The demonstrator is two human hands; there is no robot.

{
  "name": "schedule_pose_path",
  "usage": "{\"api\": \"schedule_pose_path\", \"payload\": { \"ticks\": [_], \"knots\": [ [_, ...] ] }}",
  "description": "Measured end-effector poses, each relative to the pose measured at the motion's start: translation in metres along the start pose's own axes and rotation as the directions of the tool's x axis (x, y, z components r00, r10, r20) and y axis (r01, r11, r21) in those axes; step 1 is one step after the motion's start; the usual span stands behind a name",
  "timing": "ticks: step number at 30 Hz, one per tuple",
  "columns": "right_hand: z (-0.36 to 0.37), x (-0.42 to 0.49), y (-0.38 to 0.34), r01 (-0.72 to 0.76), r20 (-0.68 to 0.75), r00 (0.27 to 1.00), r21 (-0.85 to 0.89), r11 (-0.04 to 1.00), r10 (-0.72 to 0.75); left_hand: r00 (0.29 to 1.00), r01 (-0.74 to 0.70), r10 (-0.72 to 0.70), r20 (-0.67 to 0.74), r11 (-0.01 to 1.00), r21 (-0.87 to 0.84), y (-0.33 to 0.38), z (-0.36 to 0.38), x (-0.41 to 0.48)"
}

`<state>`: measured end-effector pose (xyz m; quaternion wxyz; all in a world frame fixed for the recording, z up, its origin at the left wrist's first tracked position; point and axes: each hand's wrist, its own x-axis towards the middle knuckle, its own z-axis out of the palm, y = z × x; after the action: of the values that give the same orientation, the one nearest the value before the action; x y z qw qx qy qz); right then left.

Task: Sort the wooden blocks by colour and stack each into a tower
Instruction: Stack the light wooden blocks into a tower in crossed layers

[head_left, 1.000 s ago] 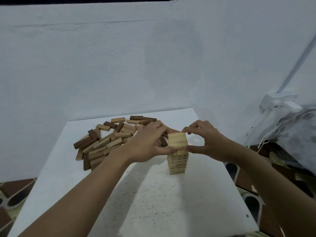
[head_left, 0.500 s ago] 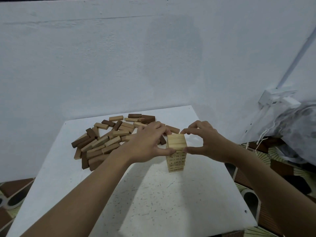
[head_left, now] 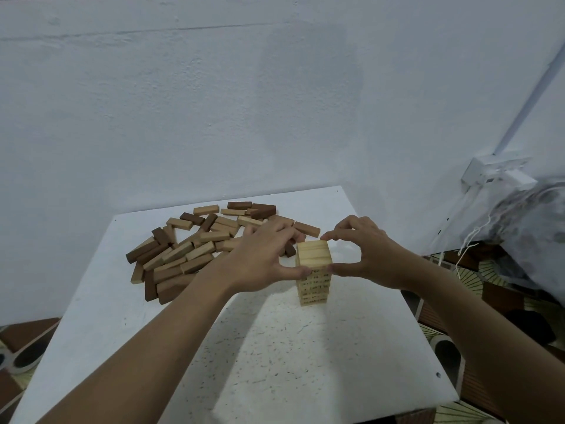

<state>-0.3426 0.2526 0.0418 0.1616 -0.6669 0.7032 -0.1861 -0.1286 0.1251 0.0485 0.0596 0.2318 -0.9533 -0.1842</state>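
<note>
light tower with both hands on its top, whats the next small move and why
Probably release the light tower and send the left hand to the loose pile for another light block: the top layer looks square, and many light blocks lie unsorted.

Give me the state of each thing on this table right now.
light tower, upright, several layers high, top held by both hands
left hand, pinches the tower's top layer
right hand, pinches the tower's top layer
loose blocks, mixed light and dark, heaped unsorted on the table
</note>
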Motion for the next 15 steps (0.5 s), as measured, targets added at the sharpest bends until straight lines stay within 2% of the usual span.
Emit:
{"api": "schedule_pose_path", "payload": {
  "ticks": [11,15],
  "knots": [
    [-0.001,-0.003,-0.001,-0.022,0.02,1.0,0.09,0.996,0.021,1.0,0.013,-0.016,-0.022,0.995,-0.099,-0.005,0.005,-0.007],
    [0.001,-0.003,0.001,-0.036,0.022,0.999,0.115,0.993,0.033,0.999,0.029,-0.036,-0.036,0.982,-0.184,-0.008,0.01,-0.011]
  ]
}}
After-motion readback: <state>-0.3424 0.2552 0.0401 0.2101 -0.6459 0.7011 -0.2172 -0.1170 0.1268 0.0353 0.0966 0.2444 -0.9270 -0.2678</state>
